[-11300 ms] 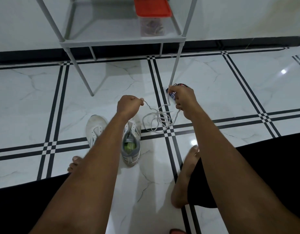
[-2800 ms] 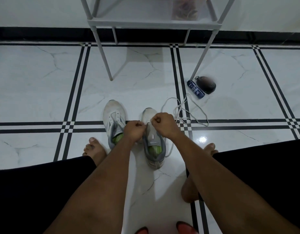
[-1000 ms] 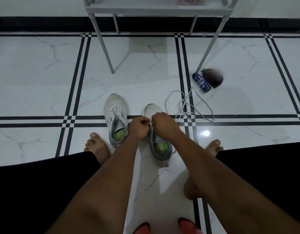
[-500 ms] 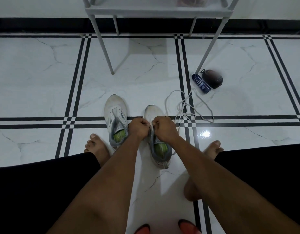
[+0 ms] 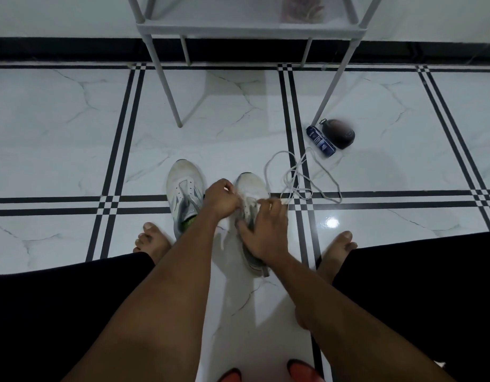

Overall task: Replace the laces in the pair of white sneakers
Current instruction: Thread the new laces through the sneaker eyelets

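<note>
Both forearms outstretched, left hand (image 5: 220, 201) fingers curled, right hand (image 5: 263, 230) fingers spread downward.

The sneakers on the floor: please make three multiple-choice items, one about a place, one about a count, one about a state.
1. Where does the loose lace lie?
A. right of the sneakers
B. on the rack
C. inside a sneaker

2. How many sneakers stand on the floor?
A. one
B. two
C. four

3. How is the right hand?
A. raised in the air
B. fingers spread on the right sneaker
C. holding the blue packet

Answers:
1 A, it coils on the tiles there.
2 B, the left sneaker and the right one.
3 B, its fingers rest on that shoe.
</note>
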Demonstrator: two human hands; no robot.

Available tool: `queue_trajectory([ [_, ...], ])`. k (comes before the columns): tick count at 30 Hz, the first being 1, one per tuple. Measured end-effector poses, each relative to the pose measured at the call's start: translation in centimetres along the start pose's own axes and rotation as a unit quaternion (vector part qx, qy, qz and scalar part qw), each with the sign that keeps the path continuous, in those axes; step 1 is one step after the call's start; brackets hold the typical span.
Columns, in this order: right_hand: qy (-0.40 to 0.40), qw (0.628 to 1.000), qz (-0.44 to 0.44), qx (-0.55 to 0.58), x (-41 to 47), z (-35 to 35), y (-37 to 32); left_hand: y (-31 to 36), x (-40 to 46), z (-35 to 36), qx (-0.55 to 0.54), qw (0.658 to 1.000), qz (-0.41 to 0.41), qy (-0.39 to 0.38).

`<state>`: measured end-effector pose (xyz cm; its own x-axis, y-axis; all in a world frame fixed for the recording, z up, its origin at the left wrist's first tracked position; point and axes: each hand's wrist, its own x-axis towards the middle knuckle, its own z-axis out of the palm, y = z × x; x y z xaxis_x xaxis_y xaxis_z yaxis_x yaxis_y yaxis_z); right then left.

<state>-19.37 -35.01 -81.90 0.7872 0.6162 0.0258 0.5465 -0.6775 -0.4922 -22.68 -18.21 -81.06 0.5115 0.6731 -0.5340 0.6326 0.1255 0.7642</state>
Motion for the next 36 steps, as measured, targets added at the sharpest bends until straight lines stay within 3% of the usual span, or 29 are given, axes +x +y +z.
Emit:
queue_trajectory([
  [3,-0.078,0.995,0.014,-0.068,-1.1,-0.1,-0.3,4.2,-0.2,-1.6,-0.096,0.994,0.006,0.052],
  [7,-0.093,0.993,0.058,-0.047,-1.0,0.1,-1.1,10.1,-0.4,-4.1,-0.37,0.926,-0.024,0.076],
  [9,-0.097,0.992,0.072,-0.031,-0.7,0.2,-1.0,10.1,-0.1,-4.0,-0.246,0.962,0.03,0.111],
  [10,-0.103,0.991,0.077,-0.025,-0.6,0.2,-0.8,9.3,0.1,-3.7,-0.101,0.986,0.071,0.112],
  [11,-0.107,0.991,0.077,-0.02,-0.5,0.2,-0.7,8.1,0.2,-3.1,0.045,0.989,0.109,0.088],
  [14,-0.1,0.992,0.069,-0.017,-0.4,0.5,-0.4,3.8,-0.1,-0.8,0.352,0.928,0.113,-0.041],
  [16,-0.084,0.993,0.082,-0.002,-0.5,0.7,-0.3,1.8,-1.2,0.3,0.473,0.873,0.111,-0.046],
  [17,-0.077,0.993,0.087,0.01,-0.5,0.9,-0.1,1.2,-1.7,0.7,0.486,0.864,0.123,-0.03],
  [19,-0.067,0.993,0.09,0.035,-0.5,1.2,0.2,0.8,-1.9,0.9,0.391,0.911,0.131,0.011],
  [21,-0.06,0.993,0.089,0.044,-0.6,1.3,0.3,1.6,-2.0,0.4,0.176,0.977,0.096,0.068],
  [22,-0.056,0.993,0.09,0.045,-0.7,1.3,0.3,2.5,-1.8,-0.1,0.033,0.992,0.066,0.098],
  [24,-0.058,0.993,0.092,0.05,-0.7,1.3,0.2,5.5,-1.4,-1.7,-0.196,0.969,0.009,0.149],
  [25,-0.062,0.992,0.093,0.054,-0.6,1.4,0.2,7.0,-1.2,-2.8,-0.257,0.951,-0.012,0.171],
  [28,-0.102,0.989,0.091,0.062,-0.1,1.1,0.4,9.1,-0.1,-5.4,-0.328,0.927,-0.056,0.17],
  [29,-0.119,0.987,0.09,0.066,0.2,1.0,0.6,8.9,0.3,-5.7,-0.277,0.948,-0.044,0.147],
  [31,-0.142,0.985,0.077,0.066,0.3,0.7,0.9,7.0,0.7,-4.9,-0.008,0.997,0.017,0.074],
  [33,-0.139,0.988,0.048,0.054,-0.1,0.7,1.0,3.8,0.7,-2.8,0.239,0.969,0.063,-0.01],
  [36,-0.11,0.993,0.018,0.046,-0.7,1.1,1.4,0.2,-0.9,-0.3,0.337,0.937,0.078,-0.042],
])
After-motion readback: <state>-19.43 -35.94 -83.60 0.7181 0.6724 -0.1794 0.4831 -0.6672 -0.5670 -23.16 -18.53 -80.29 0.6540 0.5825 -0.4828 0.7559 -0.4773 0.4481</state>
